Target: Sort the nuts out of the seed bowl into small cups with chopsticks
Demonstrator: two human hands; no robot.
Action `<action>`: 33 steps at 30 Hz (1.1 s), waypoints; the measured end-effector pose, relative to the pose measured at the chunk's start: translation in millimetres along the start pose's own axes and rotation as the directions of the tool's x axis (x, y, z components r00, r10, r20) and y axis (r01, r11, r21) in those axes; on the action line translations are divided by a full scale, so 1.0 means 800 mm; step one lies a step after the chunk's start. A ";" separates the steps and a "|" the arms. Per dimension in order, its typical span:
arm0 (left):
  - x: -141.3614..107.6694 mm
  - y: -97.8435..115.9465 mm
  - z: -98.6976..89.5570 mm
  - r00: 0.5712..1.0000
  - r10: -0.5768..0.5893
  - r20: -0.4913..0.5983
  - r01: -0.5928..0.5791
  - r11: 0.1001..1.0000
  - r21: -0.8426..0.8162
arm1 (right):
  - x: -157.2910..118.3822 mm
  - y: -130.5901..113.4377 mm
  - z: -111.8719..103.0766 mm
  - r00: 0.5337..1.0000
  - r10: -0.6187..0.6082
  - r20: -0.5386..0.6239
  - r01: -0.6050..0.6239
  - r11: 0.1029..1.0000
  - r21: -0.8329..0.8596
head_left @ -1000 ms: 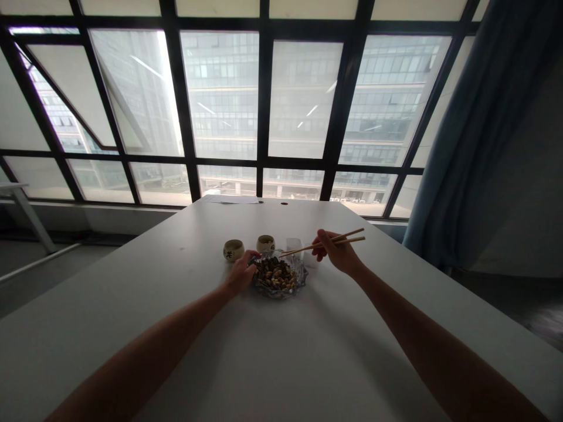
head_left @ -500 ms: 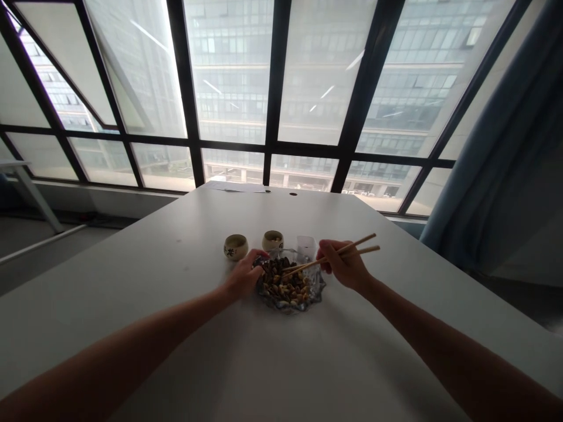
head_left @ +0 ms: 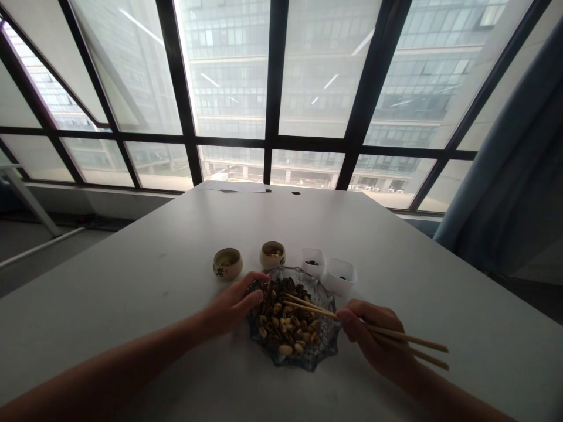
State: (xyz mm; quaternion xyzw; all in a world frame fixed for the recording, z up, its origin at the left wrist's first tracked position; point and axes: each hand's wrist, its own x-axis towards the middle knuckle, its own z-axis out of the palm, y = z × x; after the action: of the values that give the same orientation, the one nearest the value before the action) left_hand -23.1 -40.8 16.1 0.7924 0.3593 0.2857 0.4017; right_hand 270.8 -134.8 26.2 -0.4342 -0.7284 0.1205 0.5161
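Note:
A scalloped glass bowl [head_left: 328, 346] on the white table holds dark seeds and pale nuts. At its left rim my left hand [head_left: 240, 302] grips the edge between thumb and fingers. My right hand [head_left: 373, 334], right of the bowl, is closed around wooden chopsticks [head_left: 413, 339], whose tips reach among the seeds; whether anything is between the tips cannot be made out. Behind the bowl stand two round ceramic cups, the left cup [head_left: 227, 271] and the right cup [head_left: 272, 261] with pale pieces inside. Two clear plastic cups, one [head_left: 314, 266] and another [head_left: 340, 284], hold some dark bits.
The white table [head_left: 185, 234] extends towards the windows. Sheets of paper [head_left: 233, 187] lie at its far edge beside a round dark hole [head_left: 296, 193]. A blue curtain [head_left: 505, 158] hangs at the right.
The view has shifted and the bowl appears larger and lower. My right hand has moved down and right, uncovering the second plastic cup; the chopsticks now slant up leftwards to the seeds.

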 end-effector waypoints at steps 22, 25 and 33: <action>-0.011 0.007 0.009 0.990 0.024 -0.140 0.001 0.985 0.172 | 0.000 0.000 0.005 0.992 0.090 -0.090 -0.081 0.992 0.099; -0.012 0.012 0.009 0.988 0.029 -0.150 -0.002 0.984 0.179 | -0.001 -0.010 0.004 0.999 0.024 -0.038 -0.022 0.999 0.043; -0.012 0.016 0.011 0.991 0.005 -0.137 0.023 0.980 0.198 | -0.002 -0.006 0.007 0.998 -0.031 -0.057 0.032 0.999 0.015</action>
State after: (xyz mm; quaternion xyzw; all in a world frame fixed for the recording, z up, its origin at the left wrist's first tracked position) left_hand -17.9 -57.2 20.7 0.8054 0.4164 0.3004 0.2962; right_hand 263.6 -137.3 25.2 -0.4220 -0.7191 0.1057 0.5418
